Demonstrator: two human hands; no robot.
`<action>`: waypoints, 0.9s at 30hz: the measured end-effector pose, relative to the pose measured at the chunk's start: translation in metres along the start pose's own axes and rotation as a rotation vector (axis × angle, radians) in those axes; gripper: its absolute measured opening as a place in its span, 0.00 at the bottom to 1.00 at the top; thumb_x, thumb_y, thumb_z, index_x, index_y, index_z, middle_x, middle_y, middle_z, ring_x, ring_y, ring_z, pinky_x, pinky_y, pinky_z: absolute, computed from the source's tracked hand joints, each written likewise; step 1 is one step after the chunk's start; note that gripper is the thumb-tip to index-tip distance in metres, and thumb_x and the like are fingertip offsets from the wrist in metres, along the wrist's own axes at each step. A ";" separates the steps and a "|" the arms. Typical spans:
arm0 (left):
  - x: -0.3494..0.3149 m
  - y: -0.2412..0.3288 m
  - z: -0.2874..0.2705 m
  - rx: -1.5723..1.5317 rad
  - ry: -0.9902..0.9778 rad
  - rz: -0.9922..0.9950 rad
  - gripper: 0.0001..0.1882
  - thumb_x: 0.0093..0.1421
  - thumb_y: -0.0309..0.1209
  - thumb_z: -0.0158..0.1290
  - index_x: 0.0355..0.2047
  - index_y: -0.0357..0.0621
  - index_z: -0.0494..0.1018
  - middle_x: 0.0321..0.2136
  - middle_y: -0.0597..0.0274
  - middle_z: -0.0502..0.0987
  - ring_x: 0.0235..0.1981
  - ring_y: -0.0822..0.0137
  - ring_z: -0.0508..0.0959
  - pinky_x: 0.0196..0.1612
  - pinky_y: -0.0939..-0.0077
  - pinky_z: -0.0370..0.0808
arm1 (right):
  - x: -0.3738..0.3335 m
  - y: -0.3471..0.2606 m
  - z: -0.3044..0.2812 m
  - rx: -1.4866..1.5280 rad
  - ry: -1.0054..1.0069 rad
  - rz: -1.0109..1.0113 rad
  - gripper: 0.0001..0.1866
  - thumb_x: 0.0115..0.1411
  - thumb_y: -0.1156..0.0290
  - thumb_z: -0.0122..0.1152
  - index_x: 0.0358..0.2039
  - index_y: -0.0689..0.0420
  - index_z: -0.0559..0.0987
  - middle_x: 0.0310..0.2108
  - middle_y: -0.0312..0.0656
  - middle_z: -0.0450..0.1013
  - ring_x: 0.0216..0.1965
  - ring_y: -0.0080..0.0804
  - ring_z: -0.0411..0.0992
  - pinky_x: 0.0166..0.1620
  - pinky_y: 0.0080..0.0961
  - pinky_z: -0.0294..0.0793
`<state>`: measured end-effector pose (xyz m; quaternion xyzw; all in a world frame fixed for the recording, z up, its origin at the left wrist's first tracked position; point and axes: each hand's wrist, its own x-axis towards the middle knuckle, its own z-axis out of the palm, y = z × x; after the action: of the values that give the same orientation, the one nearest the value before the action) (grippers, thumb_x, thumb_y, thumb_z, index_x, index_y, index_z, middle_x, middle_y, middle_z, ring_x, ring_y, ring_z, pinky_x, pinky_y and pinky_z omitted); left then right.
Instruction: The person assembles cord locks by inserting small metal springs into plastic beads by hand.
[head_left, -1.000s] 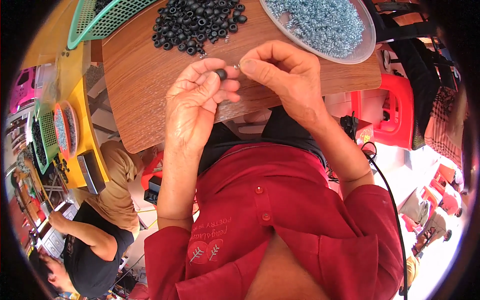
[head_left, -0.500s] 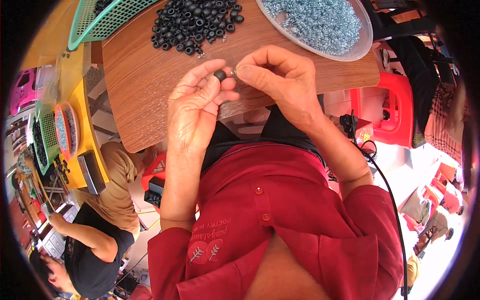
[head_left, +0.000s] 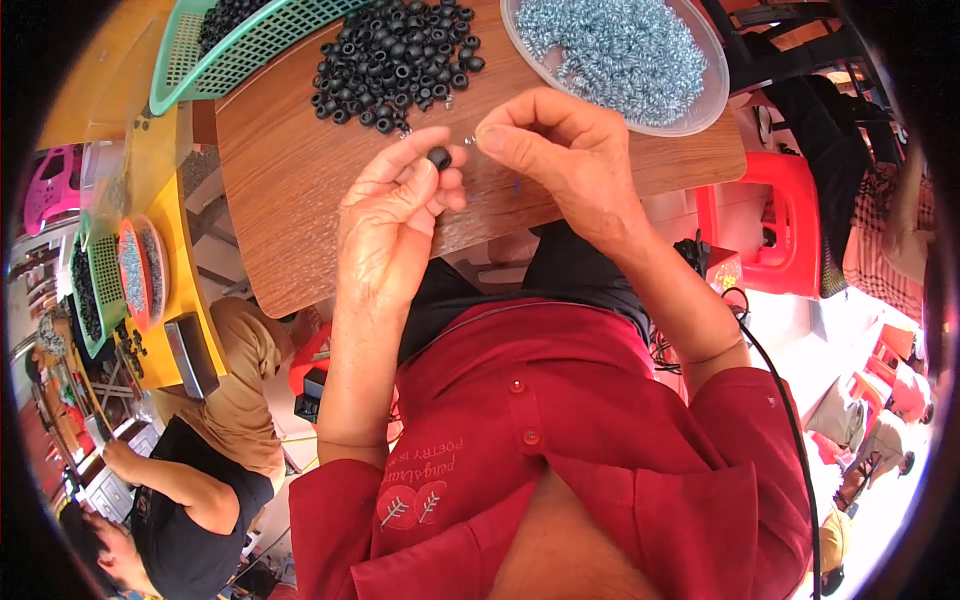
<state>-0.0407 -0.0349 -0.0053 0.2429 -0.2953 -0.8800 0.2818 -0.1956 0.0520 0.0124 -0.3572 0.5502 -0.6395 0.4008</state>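
Your left hand [head_left: 388,215] grips a rounded, matte-black bead [head_left: 439,157] between thumb and fingers; your right hand [head_left: 565,150] pinches a tiny, shiny metal piece [head_left: 471,140], its long axis too small to tell. The metal piece lies just right of the bead, slightly farther from you, apart. Beyond, the wood-grained tabletop [head_left: 285,215] bears heaped hollow black pieces [head_left: 395,65] and a round, translucent tub [head_left: 723,80] of silvery-blue coils [head_left: 625,55].

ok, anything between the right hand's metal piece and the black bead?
Only fingertips of the left hand show there, beside the black bead, toward the small metal piece in the right hand; can't tell whether they block it. Nothing else visible.
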 end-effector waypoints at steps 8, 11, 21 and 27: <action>0.001 -0.004 0.000 0.054 0.024 -0.002 0.13 0.60 0.22 0.49 0.44 0.28 0.69 0.32 0.52 0.77 0.31 0.65 0.78 0.32 0.74 0.77 | -0.001 0.000 0.006 0.091 -0.044 0.036 0.06 0.56 0.76 0.59 0.30 0.67 0.76 0.25 0.42 0.76 0.26 0.22 0.73 0.32 0.18 0.74; 0.002 -0.008 0.001 0.095 0.042 0.063 0.11 0.59 0.22 0.50 0.42 0.28 0.70 0.32 0.55 0.77 0.30 0.67 0.78 0.31 0.75 0.76 | 0.000 0.003 0.008 0.141 -0.070 0.038 0.05 0.56 0.77 0.58 0.29 0.68 0.76 0.24 0.43 0.75 0.25 0.23 0.74 0.31 0.18 0.75; -0.012 -0.017 0.007 0.245 0.100 0.171 0.11 0.57 0.23 0.54 0.40 0.31 0.72 0.29 0.58 0.77 0.27 0.72 0.76 0.29 0.82 0.73 | -0.011 0.004 0.010 0.022 -0.067 0.034 0.05 0.56 0.77 0.59 0.28 0.68 0.76 0.22 0.41 0.75 0.24 0.22 0.73 0.29 0.18 0.74; -0.022 -0.022 0.014 0.268 0.104 0.194 0.12 0.56 0.23 0.56 0.40 0.32 0.73 0.27 0.60 0.76 0.26 0.73 0.75 0.30 0.83 0.73 | -0.020 0.004 0.008 0.105 -0.068 0.138 0.06 0.54 0.75 0.60 0.28 0.66 0.76 0.20 0.40 0.75 0.23 0.21 0.73 0.27 0.16 0.72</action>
<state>-0.0407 -0.0005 -0.0036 0.2940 -0.4172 -0.7875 0.3455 -0.1794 0.0666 0.0094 -0.3186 0.5254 -0.6257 0.4805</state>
